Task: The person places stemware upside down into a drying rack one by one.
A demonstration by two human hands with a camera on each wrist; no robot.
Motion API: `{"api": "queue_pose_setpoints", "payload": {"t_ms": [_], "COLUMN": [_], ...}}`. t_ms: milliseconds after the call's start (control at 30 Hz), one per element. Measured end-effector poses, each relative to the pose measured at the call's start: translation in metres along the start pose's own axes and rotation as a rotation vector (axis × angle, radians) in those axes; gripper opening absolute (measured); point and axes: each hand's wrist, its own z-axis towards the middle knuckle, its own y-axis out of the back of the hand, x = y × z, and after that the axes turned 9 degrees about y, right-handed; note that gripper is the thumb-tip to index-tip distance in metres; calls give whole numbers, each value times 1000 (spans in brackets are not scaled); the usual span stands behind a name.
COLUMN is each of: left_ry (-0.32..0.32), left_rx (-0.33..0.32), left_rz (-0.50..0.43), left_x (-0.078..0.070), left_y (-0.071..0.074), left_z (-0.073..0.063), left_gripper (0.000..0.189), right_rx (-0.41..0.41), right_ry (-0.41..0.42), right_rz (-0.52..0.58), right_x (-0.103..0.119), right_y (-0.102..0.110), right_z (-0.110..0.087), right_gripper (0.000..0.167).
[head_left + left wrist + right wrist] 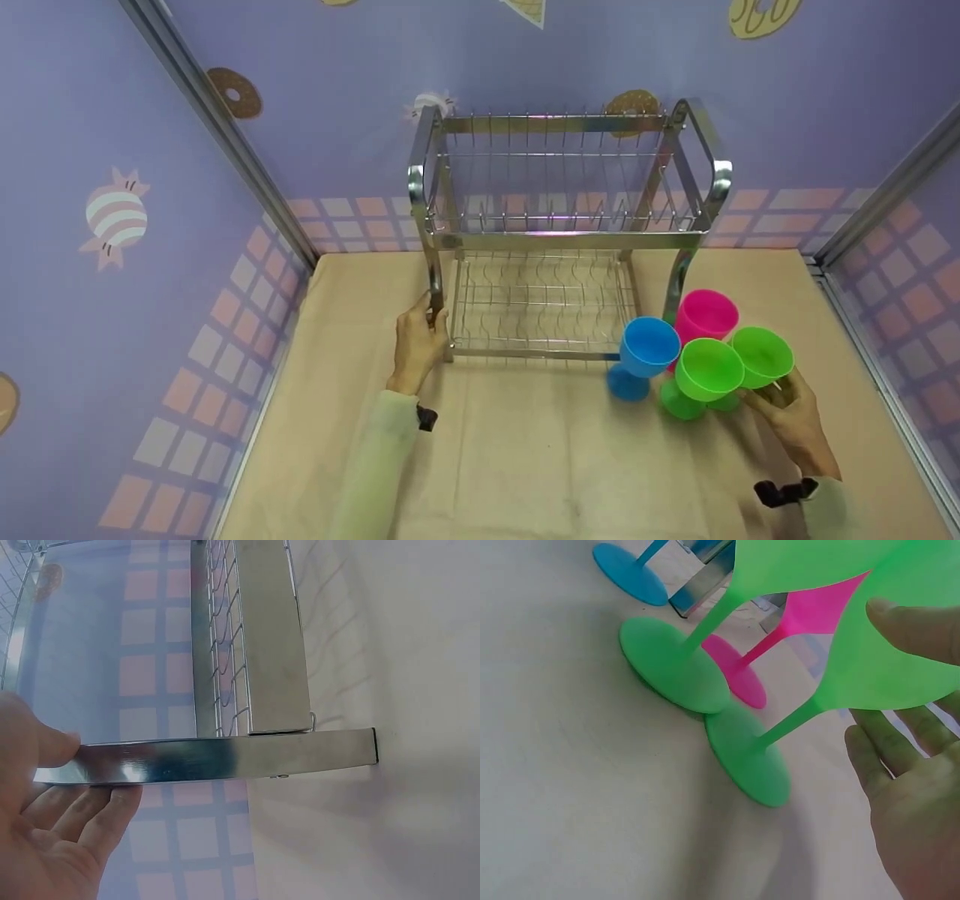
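A two-tier metal dish rack (570,240) stands against the back wall. My left hand (420,345) grips its front left upright (157,760), thumb on one side and fingers on the other. By the rack's front right corner stand a blue goblet (649,346), a pink goblet (706,315) and two green goblets, close together. My right hand (791,420) holds the bowl of the rightmost green goblet (762,357), thumb on one side and fingers on the other. In the right wrist view, its base touches that of the other green goblet (675,664).
A beige cloth (525,450) covers the table. Purple walls with sweets and pink-and-white checks enclose it at the back and sides, with metal posts (232,142) at the corners. Wire rows line both rack tiers.
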Motion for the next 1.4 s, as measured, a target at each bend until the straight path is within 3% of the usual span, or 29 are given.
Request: {"api": "queue_pose_setpoints", "payload": {"t_ms": [367, 1100, 1400], "left_ry": [-27, 18, 21], "left_rx": [-1, -17, 13], "left_rz": [-7, 28, -14], "left_x": [0, 1, 0], "left_y": [-3, -2, -1], "left_z": [0, -2, 0], "left_gripper": [22, 21, 24], "right_rx": [-35, -121, -138], "right_ry": [38, 57, 89], "right_rz": [-20, 10, 37], "right_x": [11, 19, 35], "right_y": [4, 13, 17], "right_z": [0, 5, 7], "right_gripper": [83, 86, 85]}}
